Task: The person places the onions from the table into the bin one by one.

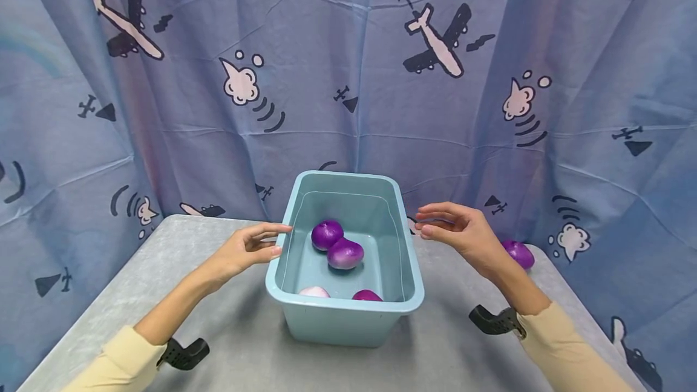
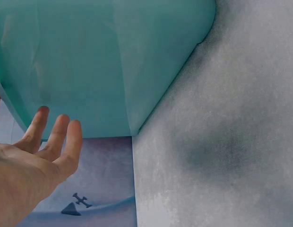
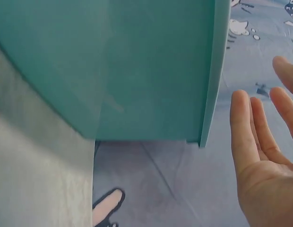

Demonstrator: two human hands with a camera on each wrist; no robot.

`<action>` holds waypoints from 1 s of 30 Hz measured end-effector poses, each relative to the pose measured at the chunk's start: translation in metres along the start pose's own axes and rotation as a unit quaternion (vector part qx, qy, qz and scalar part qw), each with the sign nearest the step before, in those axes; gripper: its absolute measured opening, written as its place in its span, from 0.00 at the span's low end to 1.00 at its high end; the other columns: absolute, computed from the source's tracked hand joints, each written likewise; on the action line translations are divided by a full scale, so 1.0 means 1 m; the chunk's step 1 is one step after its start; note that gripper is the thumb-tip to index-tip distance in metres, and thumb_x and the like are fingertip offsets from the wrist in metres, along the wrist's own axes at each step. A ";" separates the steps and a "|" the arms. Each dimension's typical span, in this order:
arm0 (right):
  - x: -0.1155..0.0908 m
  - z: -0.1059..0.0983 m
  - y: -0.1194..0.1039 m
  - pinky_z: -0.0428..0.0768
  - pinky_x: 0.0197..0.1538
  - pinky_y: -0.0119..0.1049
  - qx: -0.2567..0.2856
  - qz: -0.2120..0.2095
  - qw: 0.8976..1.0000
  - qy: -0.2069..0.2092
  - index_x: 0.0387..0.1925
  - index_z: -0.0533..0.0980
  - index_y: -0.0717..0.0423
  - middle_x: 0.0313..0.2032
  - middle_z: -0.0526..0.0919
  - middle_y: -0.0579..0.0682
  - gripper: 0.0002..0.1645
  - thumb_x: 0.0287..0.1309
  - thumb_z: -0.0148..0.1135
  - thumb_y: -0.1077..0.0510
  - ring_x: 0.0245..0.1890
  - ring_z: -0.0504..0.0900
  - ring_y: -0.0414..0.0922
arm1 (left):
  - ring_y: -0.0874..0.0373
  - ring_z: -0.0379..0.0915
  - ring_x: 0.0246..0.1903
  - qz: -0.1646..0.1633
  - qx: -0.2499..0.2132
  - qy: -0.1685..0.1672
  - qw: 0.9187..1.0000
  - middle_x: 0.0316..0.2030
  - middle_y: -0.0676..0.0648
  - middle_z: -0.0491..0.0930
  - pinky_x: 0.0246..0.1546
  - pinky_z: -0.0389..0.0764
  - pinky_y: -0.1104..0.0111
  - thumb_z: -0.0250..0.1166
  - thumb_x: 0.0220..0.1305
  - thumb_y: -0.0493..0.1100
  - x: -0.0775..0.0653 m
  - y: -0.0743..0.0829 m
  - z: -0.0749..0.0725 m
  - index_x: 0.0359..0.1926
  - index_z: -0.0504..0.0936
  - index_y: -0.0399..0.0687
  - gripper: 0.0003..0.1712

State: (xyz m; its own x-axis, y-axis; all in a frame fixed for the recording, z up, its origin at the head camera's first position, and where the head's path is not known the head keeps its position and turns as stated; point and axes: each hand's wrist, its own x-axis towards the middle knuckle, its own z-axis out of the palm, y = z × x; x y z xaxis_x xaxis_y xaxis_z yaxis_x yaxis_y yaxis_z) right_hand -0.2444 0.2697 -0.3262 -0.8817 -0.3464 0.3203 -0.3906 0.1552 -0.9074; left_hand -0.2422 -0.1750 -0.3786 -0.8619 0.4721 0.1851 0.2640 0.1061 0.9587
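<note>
A light blue plastic bin (image 1: 343, 322) stands on the table in the head view. Inside it lie two shiny purple onion-like rounded things (image 1: 327, 235), close together. Nearer the front wall, a pale pinkish rounded thing (image 1: 314, 291) and a magenta one (image 1: 367, 296) show only their tops. My left hand (image 1: 245, 249) is at the bin's left side, fingers extended and fingertips right at the rim. To the right of the bin, my right hand (image 1: 463, 235) hovers with loosely bent fingers, apart from the wall; the right wrist view shows its fingers (image 3: 242, 127) beside the rim.
Another purple rounded thing (image 1: 518, 254) lies at the table's right edge, partly behind my right wrist. The grey table (image 1: 185, 247) ends at a blue curtain (image 1: 327, 107) printed with airplanes. Each wrist carries a black mount (image 1: 185, 354).
</note>
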 end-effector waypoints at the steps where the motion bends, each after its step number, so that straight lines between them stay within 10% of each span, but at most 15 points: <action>1: -0.002 -0.003 0.001 0.83 0.50 0.45 -0.005 0.001 1.000 0.002 0.58 0.77 0.69 0.53 0.81 0.67 0.23 0.62 0.69 0.69 0.49 0.86 0.53 | 0.46 0.74 0.60 0.000 0.000 0.000 1.000 0.65 0.40 0.74 0.55 0.79 0.59 0.67 0.70 0.41 0.000 0.000 0.000 0.69 0.74 0.41 0.28; 21: -0.063 -0.068 0.050 0.84 0.47 0.34 -0.093 0.074 0.989 0.087 0.61 0.74 0.68 0.52 0.82 0.55 0.25 0.68 0.67 0.60 0.47 0.84 0.42 | 0.46 0.75 0.59 -0.002 0.004 0.001 1.000 0.65 0.38 0.73 0.55 0.79 0.59 0.67 0.70 0.42 -0.002 -0.001 0.000 0.68 0.75 0.45 0.27; 30: -0.080 -0.094 0.071 0.83 0.48 0.37 0.015 0.091 0.989 0.113 0.57 0.76 0.61 0.49 0.83 0.50 0.18 0.67 0.65 0.67 0.46 0.86 0.42 | 0.46 0.75 0.59 -0.001 -0.001 0.001 1.000 0.66 0.35 0.71 0.55 0.79 0.59 0.67 0.70 0.41 -0.001 0.000 0.001 0.68 0.75 0.44 0.27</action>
State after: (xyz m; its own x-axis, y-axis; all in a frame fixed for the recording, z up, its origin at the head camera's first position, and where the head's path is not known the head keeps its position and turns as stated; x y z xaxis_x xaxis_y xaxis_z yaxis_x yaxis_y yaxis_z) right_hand -0.2262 0.3951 -0.3910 -0.9748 -0.0984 0.2003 -0.2146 0.1670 -0.9623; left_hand -0.2407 -0.1750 -0.3788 -0.8630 0.4708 0.1835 0.2613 0.1049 0.9595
